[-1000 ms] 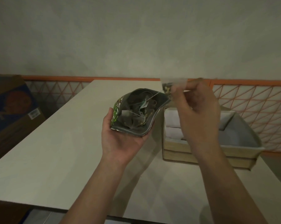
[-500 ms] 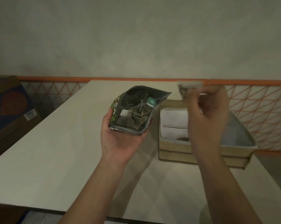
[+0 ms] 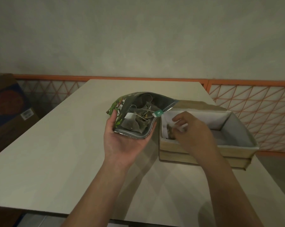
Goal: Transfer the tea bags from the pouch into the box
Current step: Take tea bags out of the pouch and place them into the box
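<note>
left hand [image 3: 122, 141] cradles open dark foil tea pouch [image 3: 138, 115]
right hand [image 3: 192, 133] grip pinches pyramid tea bag [image 3: 170, 131] inside white-lined cardboard box [image 3: 204, 151] on bench [image 3: 56, 136]

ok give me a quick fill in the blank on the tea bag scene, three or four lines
1. The left hand holds the open ____ of tea bags above the table.
2. The right hand reaches into the ____, at its left end.
3. The tag sticking out of the pouch mouth is ____ in colour.
4. Left of the table stands a ____ box.

Missing words: pouch; box; green; cardboard
</note>
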A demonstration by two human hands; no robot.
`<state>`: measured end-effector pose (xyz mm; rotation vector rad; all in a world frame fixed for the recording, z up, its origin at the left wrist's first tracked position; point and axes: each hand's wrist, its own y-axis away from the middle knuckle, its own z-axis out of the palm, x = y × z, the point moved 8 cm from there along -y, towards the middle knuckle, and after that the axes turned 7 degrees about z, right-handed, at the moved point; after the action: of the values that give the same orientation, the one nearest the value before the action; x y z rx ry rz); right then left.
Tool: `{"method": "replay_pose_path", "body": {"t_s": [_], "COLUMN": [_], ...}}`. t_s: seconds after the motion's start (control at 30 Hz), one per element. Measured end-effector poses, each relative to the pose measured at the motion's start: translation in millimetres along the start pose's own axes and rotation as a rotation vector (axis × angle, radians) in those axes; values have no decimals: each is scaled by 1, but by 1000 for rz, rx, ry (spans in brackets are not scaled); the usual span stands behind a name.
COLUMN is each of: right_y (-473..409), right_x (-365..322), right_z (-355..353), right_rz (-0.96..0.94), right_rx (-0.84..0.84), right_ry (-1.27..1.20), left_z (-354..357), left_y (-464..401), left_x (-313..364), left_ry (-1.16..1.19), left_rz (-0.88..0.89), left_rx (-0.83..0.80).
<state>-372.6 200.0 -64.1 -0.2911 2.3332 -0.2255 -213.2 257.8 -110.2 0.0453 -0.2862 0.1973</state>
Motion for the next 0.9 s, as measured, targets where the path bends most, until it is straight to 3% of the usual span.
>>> {"method": "replay_pose_path", "body": {"t_s": [0.13,0.23,0.47,0.53,0.67,0.77,0.9], "right_y": [10,14,5,-1,8,11,2], "right_x": [-18,-33,-48,-47,-58,-62,-56], "right_z": [-13,-8,5,1,-32,-40,-35], "right_rz": [-93,-89,-94,-75,-197,-226,-99], "right_rx": [210,181,171,193,433,404,243], "right_ry": [-256,-430,-61,-129,-421,-650,-808], "left_z": [-1,-6,-6,-5,-3,-1,-2], "left_y": [-2,-4,-2,-1,-1,-1,0], "left_x": [3,4,5,6,7,7,7], "left_ry": [-12,-60,-95,-78,-47,-28,-27], "left_rz": [9,11,10,5,6,7,11], "left_rx": [-17,-15,-9,-14,-29,-34,-17]}}
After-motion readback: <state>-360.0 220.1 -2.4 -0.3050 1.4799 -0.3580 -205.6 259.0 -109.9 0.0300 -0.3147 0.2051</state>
